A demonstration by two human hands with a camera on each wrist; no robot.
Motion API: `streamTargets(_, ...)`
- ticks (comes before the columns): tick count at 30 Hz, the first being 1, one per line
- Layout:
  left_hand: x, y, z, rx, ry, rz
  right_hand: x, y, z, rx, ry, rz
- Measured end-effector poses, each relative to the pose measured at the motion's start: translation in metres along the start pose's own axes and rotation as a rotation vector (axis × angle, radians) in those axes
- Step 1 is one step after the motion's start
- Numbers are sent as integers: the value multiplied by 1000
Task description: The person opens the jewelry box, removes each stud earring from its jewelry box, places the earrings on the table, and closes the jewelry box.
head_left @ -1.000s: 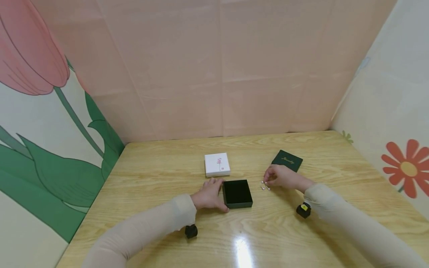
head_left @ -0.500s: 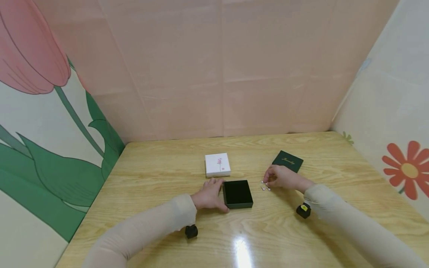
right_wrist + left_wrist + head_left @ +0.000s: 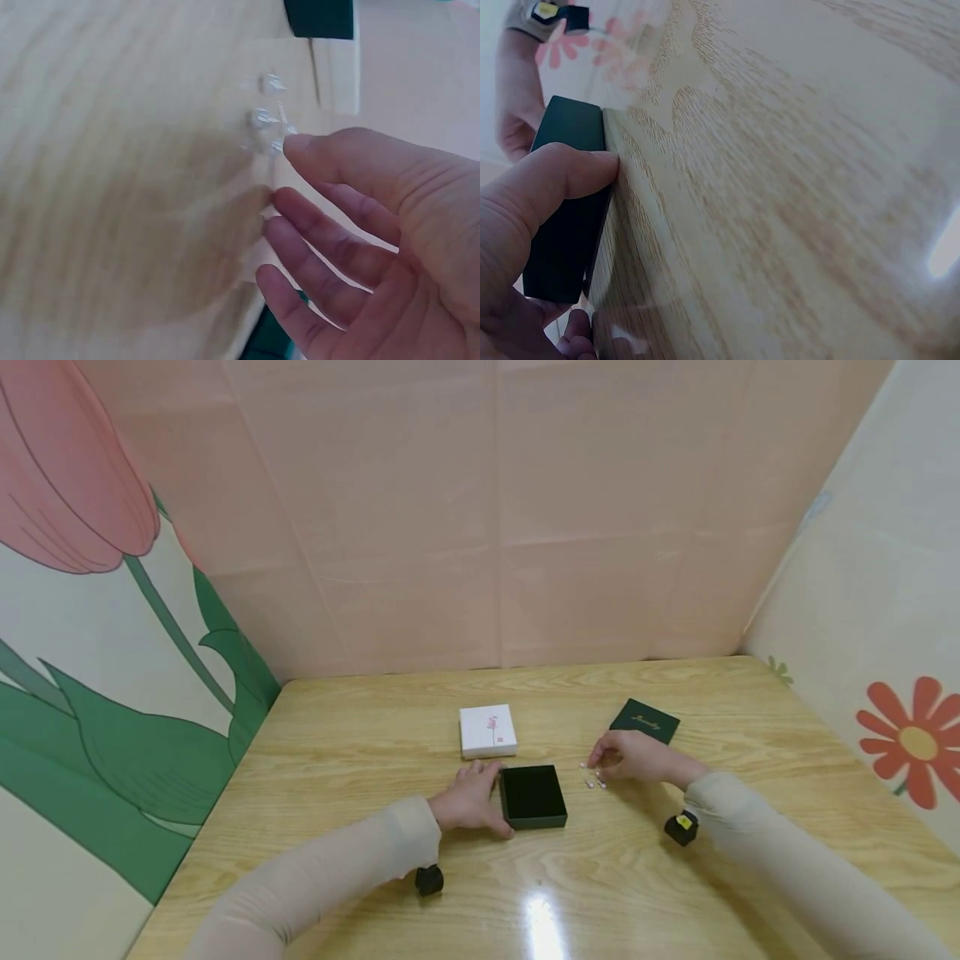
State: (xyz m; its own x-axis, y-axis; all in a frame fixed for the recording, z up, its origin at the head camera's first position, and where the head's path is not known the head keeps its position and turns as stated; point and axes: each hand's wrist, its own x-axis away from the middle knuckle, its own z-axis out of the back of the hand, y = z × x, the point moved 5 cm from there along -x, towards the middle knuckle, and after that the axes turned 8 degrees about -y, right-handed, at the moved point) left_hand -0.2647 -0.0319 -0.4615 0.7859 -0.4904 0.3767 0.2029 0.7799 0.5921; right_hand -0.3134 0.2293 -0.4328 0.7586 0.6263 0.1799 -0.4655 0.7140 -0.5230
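An open-topped dark green box with a black inside sits on the wooden table. At its left side my left hand holds it; the left wrist view has the thumb pressed on the green side wall. To the right lie several small pearl earrings, seen closer as white beads in the right wrist view. Over them is my right hand, its thumb tip right by the beads and its other fingers loosely bent. Whether it touches one is unclear.
A white box printed with a pink flower stands behind the green box. Beyond my right hand lies a dark green square lid with gold lettering, partly covered by the hand. A pink wall covering rises behind the table.
One earring by my right fingertips has slid slightly left, away from the others, and the right fingers have shifted slightly left with it. My left hand and the green box stay put.
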Motion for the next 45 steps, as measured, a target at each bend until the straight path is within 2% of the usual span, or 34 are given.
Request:
streamTargets(4, 1, 0, 0, 0, 0, 2, 3, 0, 9, -6, 0, 12)
streamTargets(8, 0, 0, 0, -19, -2, 0, 7, 3, 24, -14, 47, 1)
streamTargets(12, 0, -1, 0, -27, -2, -2, 11, 12, 41, -32, 121, -26)
streamTargets(15, 0, -1, 0, -20, 2, -4, 14, 20, 53, -15, 210, -47)
streamTargets(17, 0, 0, 0, -20, 4, -5, 17, 27, 59, -3, 264, -70)
streamTargets(20, 0, 0, 0, -21, 7, -7, 21, 37, 65, 25, 304, -130)
streamTargets(24, 0, 1, 0, -24, 4, -7, 23, 51, 64, 83, 288, -194)
streamTargets(28, 0, 1, 0, -27, 1, -4, 22, 63, 60, 135, 268, -216)
streamTargets(34, 1, 2, 1, -28, -4, 6, 16, 78, 51, 138, 221, -261)
streamTargets(45, -1, 0, -1, -23, -5, -2, 10, 84, 31, 169, 113, -283)
